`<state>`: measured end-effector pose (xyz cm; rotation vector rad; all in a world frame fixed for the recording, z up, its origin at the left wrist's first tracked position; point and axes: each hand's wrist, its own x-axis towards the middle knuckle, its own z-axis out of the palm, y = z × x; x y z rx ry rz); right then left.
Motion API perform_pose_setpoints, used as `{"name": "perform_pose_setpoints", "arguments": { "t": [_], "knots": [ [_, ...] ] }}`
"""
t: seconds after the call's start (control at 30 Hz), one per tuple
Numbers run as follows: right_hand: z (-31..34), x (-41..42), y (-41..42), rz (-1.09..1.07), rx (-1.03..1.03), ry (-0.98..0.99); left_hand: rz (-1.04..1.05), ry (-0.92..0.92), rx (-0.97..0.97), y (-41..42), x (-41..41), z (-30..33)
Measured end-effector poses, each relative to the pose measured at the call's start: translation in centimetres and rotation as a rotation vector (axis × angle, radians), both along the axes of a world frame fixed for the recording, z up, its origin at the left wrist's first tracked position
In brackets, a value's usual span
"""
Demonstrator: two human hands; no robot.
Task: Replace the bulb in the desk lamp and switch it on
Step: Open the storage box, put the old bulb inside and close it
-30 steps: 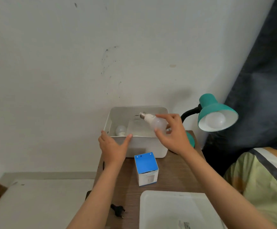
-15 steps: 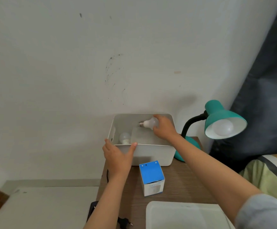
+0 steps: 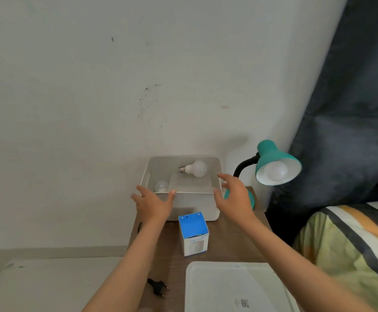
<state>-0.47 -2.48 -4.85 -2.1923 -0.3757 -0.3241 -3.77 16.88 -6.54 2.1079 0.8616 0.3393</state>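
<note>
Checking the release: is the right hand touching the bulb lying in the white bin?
Apart. The head view shows the right hand open near the white bin, with bare bin wall between its fingertips and the bulb.

Lamp base (image 3: 251,197): mostly hidden behind the right hand (image 3: 235,197); only teal slivers show.
Small bulb (image 3: 161,186): lower part hidden by the near wall of the white bin (image 3: 192,206).
Left hand (image 3: 153,202): palm side faces away; contact with the bin cannot be told.
White lid (image 3: 235,287): cut off by the bottom edge; label print too blurred to read.
Blue box (image 3: 193,234): front print too small to read.
Plug (image 3: 157,287): cord cannot be traced.
</note>
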Motion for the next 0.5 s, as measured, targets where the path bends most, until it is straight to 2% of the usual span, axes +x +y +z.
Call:
{"name": "perform_pose_setpoints", "arguments": {
  "t": [0.17, 0.4, 0.5],
  "knots": [
    [-1.8, -7.1, -4.0, -0.061, 0.012, 0.095, -0.102, -0.007, 0.058, -1.9, -4.3, -1.1],
    [-7.6, -14.1, -10.5, -0.163, -0.230, 0.320, -0.400, 0.095, 0.118, -7.4, -14.4, -6.0],
    [-9.9, -16.2, -12.9, -0.229, -0.363, 0.475, -0.442, 0.204, 0.138, -9.4, -17.5, -7.5]
  ]
}}
